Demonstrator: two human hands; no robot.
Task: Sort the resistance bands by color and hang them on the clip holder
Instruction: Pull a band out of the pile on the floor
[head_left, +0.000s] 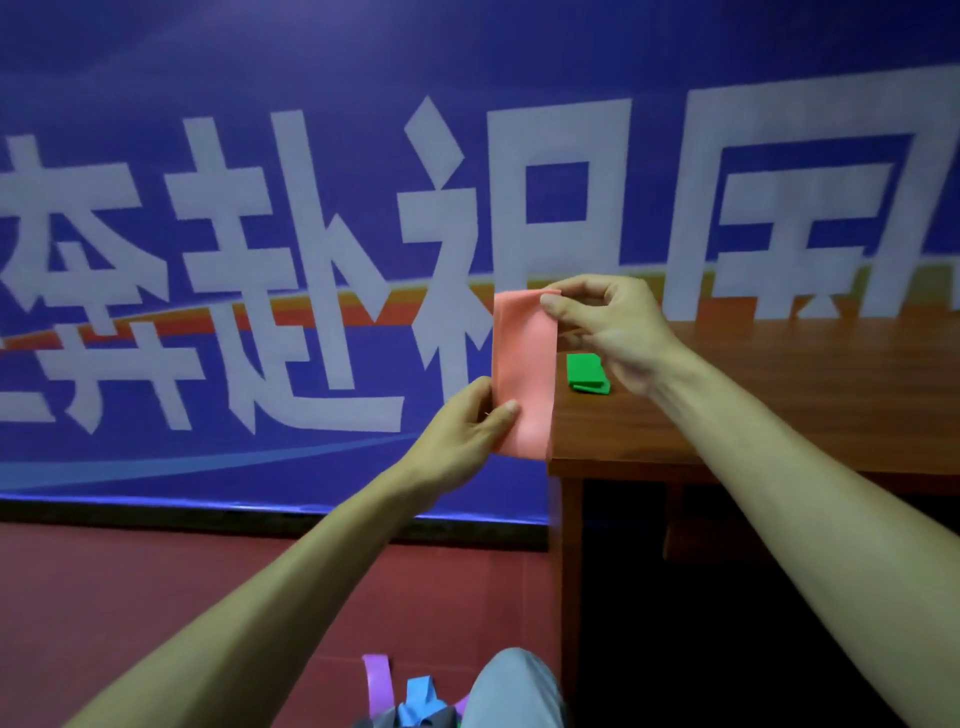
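A pink resistance band (523, 371) hangs upright in the air between both hands, just left of the table corner. My right hand (610, 325) pinches its top edge with thumb and fingers. My left hand (462, 436) pinches its lower left edge. A folded green band (587, 373) lies on the wooden table (779, 405), partly behind my right hand. Low in the frame, a purple band (376, 683) and a blue band (422, 701) show beside my knee. No clip holder is visible.
A blue banner wall (260, 234) with large white characters fills the background. The table's left corner and leg (569, 545) stand close to the pink band. Red floor (130, 597) spreads to the left. My grey-trousered knee (514, 686) is at the bottom.
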